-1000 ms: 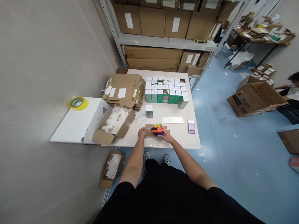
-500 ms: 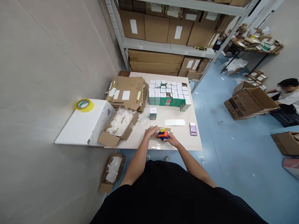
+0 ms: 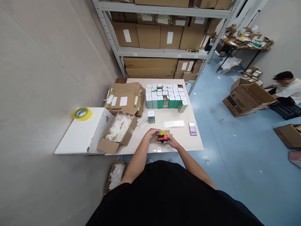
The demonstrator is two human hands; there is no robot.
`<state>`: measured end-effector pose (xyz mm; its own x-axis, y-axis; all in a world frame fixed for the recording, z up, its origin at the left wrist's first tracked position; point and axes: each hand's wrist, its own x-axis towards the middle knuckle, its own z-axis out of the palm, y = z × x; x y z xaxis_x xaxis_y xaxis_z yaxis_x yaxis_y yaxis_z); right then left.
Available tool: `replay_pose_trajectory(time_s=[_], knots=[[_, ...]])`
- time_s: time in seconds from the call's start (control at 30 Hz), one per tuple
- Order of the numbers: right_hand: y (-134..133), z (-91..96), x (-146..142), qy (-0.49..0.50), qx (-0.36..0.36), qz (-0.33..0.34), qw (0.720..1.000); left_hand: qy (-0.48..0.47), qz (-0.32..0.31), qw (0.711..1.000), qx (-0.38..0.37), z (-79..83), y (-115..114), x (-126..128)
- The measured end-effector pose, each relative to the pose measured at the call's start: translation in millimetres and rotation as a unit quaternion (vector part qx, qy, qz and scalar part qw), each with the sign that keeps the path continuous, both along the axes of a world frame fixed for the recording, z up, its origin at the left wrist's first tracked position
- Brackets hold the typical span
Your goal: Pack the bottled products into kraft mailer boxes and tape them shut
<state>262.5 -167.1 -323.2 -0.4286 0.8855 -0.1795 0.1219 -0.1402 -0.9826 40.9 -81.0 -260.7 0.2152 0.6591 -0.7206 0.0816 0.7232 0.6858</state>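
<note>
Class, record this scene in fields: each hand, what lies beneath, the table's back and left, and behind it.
Right hand: holding an orange-and-blue tape dispenser
Left hand: close to the dispenser's yellow roll; contact unclear
Beneath: cardboard piece
Table, back: rows of green-and-white boxes
Table, left: cardboard stack, open carton of white scraps
Behind: shelving with cardboard boxes

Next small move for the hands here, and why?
I'd probably have the left hand check the tape end: that hand is right by the yellow roll of the tape gun, which the right hand holds over the cardboard. The end itself is too small to make out.
</note>
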Motion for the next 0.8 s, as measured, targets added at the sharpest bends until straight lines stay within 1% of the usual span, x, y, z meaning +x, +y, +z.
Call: replay_pose_trajectory(time_s=[0.07, 0.23, 0.33, 0.43, 0.53, 0.7, 0.8], knots=[[0.0, 0.3, -0.3, 0.016, -0.020, -0.004, 1.000, -0.015, 0.019, 1.000, 0.017, 3.1, -0.1, 1.9], [1.7, 5.2, -0.5, 0.026, -0.038, -0.001, 0.999, -0.080, 0.079, 0.992, 0.065, 9.2, -3.5, -0.2], [3.3, 11.4, 0.1, 0.026, -0.048, 0.009, 0.998, -0.095, 0.096, 0.986, 0.100, 11.2, -5.4, -5.1], [4.5, 18.5, 1.1, 0.012, -0.045, 0.021, 0.999, -0.079, 0.094, 0.983, 0.134, 13.5, -6.1, -10.8], [5.8, 22.9, 1.8, 0.004, -0.039, 0.030, 0.999, -0.067, 0.088, 0.982, 0.151, 16.8, -6.4, -16.1], [8.4, 21.7, 1.2, 0.002, -0.034, 0.041, 0.999, -0.057, 0.086, 0.983, 0.154, 21.3, -7.3, -23.8], [9.6, 19.1, -0.3, -0.001, -0.024, 0.045, 0.999, -0.040, 0.071, 0.980, 0.180, 23.3, -7.2, -28.5]])
